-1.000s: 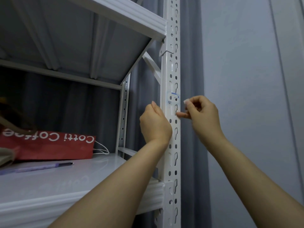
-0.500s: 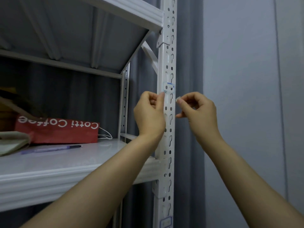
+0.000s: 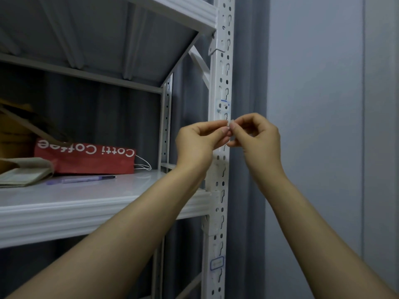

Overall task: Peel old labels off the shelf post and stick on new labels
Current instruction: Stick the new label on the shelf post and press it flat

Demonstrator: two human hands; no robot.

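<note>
Shelf post (image 3: 218, 67): white metal, keyhole-slotted — blue-marked label (image 3: 223, 104) stuck on.
Left hand (image 3: 198, 143): curled, pinching a small pale scrap (image 3: 231, 122).
Right hand (image 3: 258, 138): pinching the same scrap.

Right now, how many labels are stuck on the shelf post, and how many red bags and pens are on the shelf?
Labels on the post: 2, upper label, lower label
Red bag: 1
Pen: 1
Total: 4

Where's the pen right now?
In the head view the pen lies on the left, flat on the white shelf, just in front of the red paper bag and left of the left hand.
</note>
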